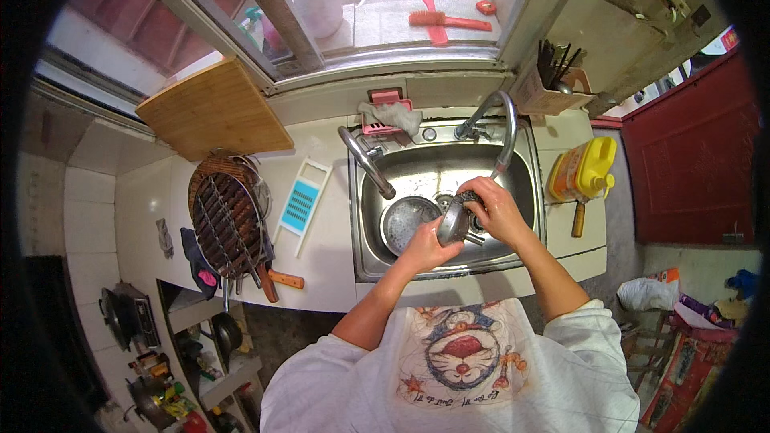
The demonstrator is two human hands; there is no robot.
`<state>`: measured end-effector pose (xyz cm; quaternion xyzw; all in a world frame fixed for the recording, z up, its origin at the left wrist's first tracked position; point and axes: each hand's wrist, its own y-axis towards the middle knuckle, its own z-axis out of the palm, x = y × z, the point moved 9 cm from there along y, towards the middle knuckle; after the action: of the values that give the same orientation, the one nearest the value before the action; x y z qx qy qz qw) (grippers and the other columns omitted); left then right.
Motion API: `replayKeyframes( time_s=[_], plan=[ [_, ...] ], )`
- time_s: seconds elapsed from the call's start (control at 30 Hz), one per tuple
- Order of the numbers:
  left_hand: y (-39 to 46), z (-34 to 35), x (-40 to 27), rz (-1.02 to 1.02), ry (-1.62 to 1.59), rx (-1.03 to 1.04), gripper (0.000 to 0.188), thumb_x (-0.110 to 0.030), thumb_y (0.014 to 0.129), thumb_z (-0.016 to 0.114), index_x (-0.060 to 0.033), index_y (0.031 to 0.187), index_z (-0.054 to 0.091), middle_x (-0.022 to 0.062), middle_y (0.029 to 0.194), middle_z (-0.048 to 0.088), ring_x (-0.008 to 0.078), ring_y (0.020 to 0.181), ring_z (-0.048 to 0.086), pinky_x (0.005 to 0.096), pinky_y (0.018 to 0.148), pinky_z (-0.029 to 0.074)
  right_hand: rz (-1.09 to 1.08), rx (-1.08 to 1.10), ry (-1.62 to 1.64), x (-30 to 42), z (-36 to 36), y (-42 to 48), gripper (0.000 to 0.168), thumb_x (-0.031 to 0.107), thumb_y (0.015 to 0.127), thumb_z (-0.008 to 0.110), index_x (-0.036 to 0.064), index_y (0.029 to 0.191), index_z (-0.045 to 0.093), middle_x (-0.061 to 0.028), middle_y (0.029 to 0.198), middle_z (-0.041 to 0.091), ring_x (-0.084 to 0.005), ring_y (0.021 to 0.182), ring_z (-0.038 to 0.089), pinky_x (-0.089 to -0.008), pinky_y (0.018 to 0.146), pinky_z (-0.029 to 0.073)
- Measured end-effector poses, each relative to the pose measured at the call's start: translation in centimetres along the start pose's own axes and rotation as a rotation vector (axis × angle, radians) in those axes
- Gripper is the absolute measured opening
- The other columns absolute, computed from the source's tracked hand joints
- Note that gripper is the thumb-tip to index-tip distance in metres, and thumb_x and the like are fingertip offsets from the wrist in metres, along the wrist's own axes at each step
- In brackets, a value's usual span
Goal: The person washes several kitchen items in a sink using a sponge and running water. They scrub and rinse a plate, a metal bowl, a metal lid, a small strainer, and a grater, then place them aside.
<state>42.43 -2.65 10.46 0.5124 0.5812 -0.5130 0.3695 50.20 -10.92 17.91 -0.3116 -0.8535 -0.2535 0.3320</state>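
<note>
Both hands are over a stainless steel sink (442,273). My left hand (428,246) grips a small rounded metal vessel (453,224), tilted on its side; its exact kind is unclear. My right hand (494,210) presses a dark scourer (468,197) against the vessel's upper rim. Under them, a round metal bowl (409,225) with water drops on it sits in the basin, left of the drain. The right-hand curved faucet (510,126) ends just above my right hand. Another faucet (368,165) reaches over the basin's left side.
Left of the sink lie a blue-and-white grater (301,201), a dark oval rack-like stack (228,225) with handles, and a wooden cutting board (213,111). A pink holder with a cloth (391,115) stands behind. To the right are a yellow jug (583,169) and a utensil box (553,90).
</note>
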Motion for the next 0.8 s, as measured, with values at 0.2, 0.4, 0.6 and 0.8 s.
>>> replayKeyframes(
  time_s=[0.2,0.4,0.6,0.8],
  plan=[
    [0.5,-0.9,0.5,0.220,0.052,-0.102,0.035,-0.021,0.064,0.071,0.0005,0.089,0.061,0.0189,0.077,0.062,0.0267,0.072,0.062,0.0333,0.067,0.047,-0.426,0.206,-0.065,7.5,3.6,-1.7,0.025,-0.001,0.063,0.059,0.007,0.086,0.054,-0.0065,0.090,0.054,-0.0273,0.090,0.053,-0.0367,0.077,0.045],
    [0.4,-1.3,-0.2,0.040,0.166,-0.099,0.038,-0.024,0.062,0.075,0.0025,0.087,0.062,0.0175,0.069,0.062,0.0180,0.059,0.059,0.0308,0.059,0.047,-0.060,0.052,-0.068,0.1,1.1,0.2,0.027,-0.004,0.060,0.061,0.008,0.085,0.057,-0.0081,0.086,0.056,-0.0294,0.086,0.053,-0.0379,0.076,0.044],
    [0.4,-0.8,1.9,0.208,0.069,-0.090,0.030,-0.018,0.062,0.073,-0.0006,0.084,0.062,0.0169,0.070,0.062,0.0288,0.066,0.063,0.0339,0.061,0.047,-0.305,0.111,-0.006,6.0,3.9,-1.5,0.025,-0.004,0.060,0.057,0.006,0.083,0.055,-0.0087,0.084,0.055,-0.0294,0.086,0.053,-0.0383,0.078,0.043],
    [-0.6,-0.8,0.4,0.059,0.036,-0.019,0.031,-0.018,0.067,0.073,-0.0005,0.090,0.063,0.0096,0.073,0.064,0.0121,0.065,0.058,0.0282,0.065,0.046,0.457,0.149,0.340,-6.6,4.1,-2.0,0.016,0.000,0.076,0.055,0.005,0.091,0.056,-0.0076,0.084,0.059,-0.0216,0.081,0.057,-0.0331,0.071,0.046]
  ],
)
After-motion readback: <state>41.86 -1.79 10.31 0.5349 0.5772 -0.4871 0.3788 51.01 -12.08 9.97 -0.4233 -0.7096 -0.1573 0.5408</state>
